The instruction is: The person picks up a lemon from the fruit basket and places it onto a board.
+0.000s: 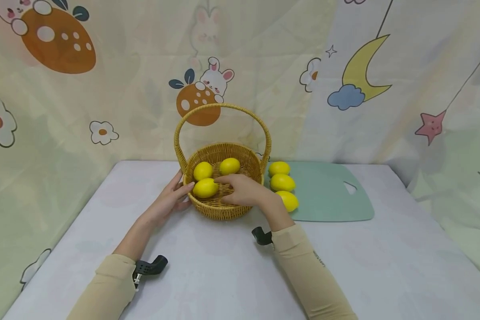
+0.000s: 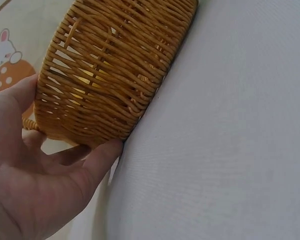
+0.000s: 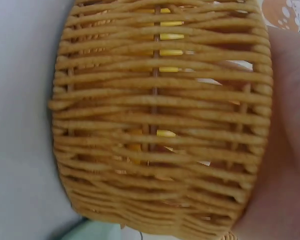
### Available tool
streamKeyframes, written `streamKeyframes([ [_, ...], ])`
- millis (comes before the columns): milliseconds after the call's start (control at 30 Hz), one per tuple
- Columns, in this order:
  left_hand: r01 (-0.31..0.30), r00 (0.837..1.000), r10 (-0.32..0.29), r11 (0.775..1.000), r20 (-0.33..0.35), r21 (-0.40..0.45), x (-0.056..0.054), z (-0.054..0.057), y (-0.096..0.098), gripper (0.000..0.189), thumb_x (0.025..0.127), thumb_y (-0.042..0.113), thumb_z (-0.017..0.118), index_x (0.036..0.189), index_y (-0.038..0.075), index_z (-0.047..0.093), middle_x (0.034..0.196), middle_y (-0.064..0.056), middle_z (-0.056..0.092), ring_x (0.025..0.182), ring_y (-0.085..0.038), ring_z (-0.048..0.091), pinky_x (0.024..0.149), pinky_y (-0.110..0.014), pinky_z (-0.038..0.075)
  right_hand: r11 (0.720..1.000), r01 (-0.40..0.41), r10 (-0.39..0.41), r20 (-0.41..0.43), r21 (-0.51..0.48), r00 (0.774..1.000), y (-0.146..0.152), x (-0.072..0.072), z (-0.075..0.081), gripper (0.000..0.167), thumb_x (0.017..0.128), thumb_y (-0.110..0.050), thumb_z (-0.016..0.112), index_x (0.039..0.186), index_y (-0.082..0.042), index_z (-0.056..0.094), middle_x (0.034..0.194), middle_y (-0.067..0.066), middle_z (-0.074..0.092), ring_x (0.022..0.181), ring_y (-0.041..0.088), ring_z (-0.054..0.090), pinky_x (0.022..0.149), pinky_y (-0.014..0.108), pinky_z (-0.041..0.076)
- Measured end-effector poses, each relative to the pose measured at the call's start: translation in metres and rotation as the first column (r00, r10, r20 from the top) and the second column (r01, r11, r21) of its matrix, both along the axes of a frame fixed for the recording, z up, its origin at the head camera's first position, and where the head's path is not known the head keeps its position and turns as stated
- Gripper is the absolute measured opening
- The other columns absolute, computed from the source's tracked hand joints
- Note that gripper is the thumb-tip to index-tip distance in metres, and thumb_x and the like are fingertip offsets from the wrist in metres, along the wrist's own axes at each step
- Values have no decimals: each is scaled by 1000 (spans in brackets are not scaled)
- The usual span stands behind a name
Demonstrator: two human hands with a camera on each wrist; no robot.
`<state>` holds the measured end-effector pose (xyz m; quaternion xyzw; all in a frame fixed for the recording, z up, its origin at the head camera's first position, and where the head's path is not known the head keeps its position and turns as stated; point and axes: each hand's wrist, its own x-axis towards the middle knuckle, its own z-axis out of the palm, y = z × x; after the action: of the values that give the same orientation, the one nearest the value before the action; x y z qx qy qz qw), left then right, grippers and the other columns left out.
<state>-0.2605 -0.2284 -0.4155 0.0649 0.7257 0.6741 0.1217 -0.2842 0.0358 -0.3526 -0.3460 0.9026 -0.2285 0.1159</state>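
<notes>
A wicker basket [image 1: 224, 213] with a tall arched handle stands on the table and contains three visible lemons. My left hand [image 1: 170, 200] holds the basket's left side. In the left wrist view, that hand [image 2: 50, 175] spans the woven wall from rim to base. My right hand [image 1: 244, 191] reaches over the rim into the basket, thumb and fingers apart. Its fingertips are at the right end of the front lemon [image 1: 206, 188]; whether they touch is unclear. Behind lie the left rear lemon [image 1: 202, 171] and another lemon [image 1: 230, 166]. The woven wall [image 3: 160, 110] hides the right fingers in the right wrist view.
A pale green cutting board [image 1: 328, 191] lies right of the basket. Along its left side three lemons [image 1: 282, 182] form a column, the nearest partly behind my right wrist. A white cloth covers the table [image 1: 216, 266], and a patterned curtain [image 1: 144, 89] hangs behind.
</notes>
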Motion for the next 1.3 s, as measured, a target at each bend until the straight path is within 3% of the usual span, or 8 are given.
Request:
streamKeyframes([
  [167, 6, 1000, -6, 1000, 15, 20, 0, 1, 1, 72, 101, 43, 54, 153, 55, 6, 168, -10, 11, 152, -34, 24, 113, -57, 38, 1000, 10, -10, 5, -17, 1000, -7, -1, -2, 59, 93, -28, 67, 149, -23, 47, 153, -3, 48, 141, 22, 45, 116, 42, 41],
  [400, -5, 1000, 4, 999, 22, 41, 2, 2, -3, 72, 102, 41, 54, 155, 51, 7, 167, -12, 16, 151, -34, 27, 112, -59, 38, 1000, 4, -4, -16, -31, 1000, -27, -3, -6, 61, 93, -28, 67, 150, -24, 46, 157, 0, 41, 149, 22, 34, 122, 43, 33],
  [633, -12, 999, 10, 998, 30, 67, 2, 0, -4, 74, 101, 40, 56, 156, 50, 8, 166, -12, 17, 149, -34, 30, 112, -58, 38, 1000, 13, -13, -15, 12, 1000, -37, -4, -12, 59, 93, -23, 67, 148, -31, 47, 160, 1, 36, 147, 22, 37, 119, 46, 36],
  [800, -20, 999, 18, 998, 26, 63, 2, -1, -4, 75, 100, 42, 57, 155, 51, 7, 166, -13, 16, 149, -34, 31, 112, -58, 39, 1000, 20, -20, -4, 18, 1000, -39, -4, -13, 58, 94, -21, 67, 147, -31, 48, 157, 0, 42, 145, 22, 40, 118, 45, 38],
  [1033, -36, 999, 35, 998, 27, 51, 4, -1, -2, 76, 100, 42, 57, 156, 49, 7, 166, -14, 17, 149, -35, 31, 112, -58, 39, 999, -23, 24, 34, -33, 999, -38, -4, -15, 53, 92, -20, 70, 142, -27, 53, 143, -6, 56, 126, 14, 53, 111, 39, 44],
  [1200, -47, 999, 46, 998, 24, 45, 5, 0, -1, 76, 99, 42, 58, 156, 48, 7, 165, -15, 18, 149, -35, 31, 112, -58, 40, 998, -28, 30, 51, -48, 998, -37, -4, -16, 45, 92, -23, 69, 134, -27, 56, 131, -7, 61, 107, 13, 57, 99, 35, 50],
  [1300, -45, 999, 44, 998, 22, 46, 5, 1, -1, 77, 100, 42, 57, 157, 47, 7, 165, -15, 18, 149, -35, 31, 112, -58, 39, 999, -31, 33, 57, -40, 998, -36, -4, -15, 40, 92, -24, 68, 129, -26, 55, 127, -7, 62, 104, 14, 58, 95, 35, 51],
])
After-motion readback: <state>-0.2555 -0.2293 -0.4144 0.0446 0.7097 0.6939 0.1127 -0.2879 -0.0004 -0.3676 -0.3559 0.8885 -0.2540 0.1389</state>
